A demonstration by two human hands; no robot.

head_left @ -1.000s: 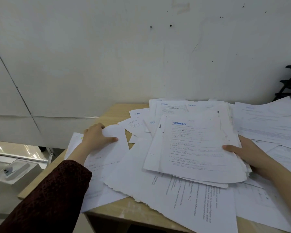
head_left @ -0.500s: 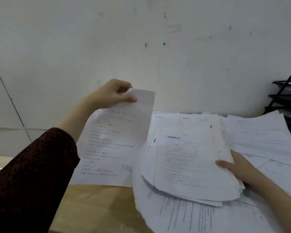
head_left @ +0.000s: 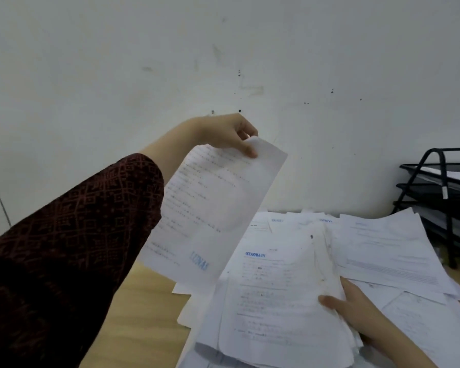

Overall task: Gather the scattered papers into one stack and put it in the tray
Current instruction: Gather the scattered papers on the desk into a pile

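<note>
My left hand (head_left: 223, 134) is raised in front of the wall and pinches the top edge of a printed sheet (head_left: 210, 211) with a blue stamp, which hangs down over the table. My right hand (head_left: 353, 304) grips the right edge of a thick stack of papers (head_left: 282, 301), its top sheet stamped "APPROVED" in blue. More loose papers (head_left: 388, 251) lie spread to the right and behind the stack. A black tiered tray rack (head_left: 436, 187) stands at the far right against the wall, with papers in its shelves.
The wooden table (head_left: 144, 314) shows bare at the lower left. A white wall (head_left: 250, 49) runs right behind the table. My dark red patterned sleeve fills the lower left.
My left hand has lifted one sheet off the table's left side and carried it up and to the right, toward the stack. My right hand keeps its grip on the stack.
</note>
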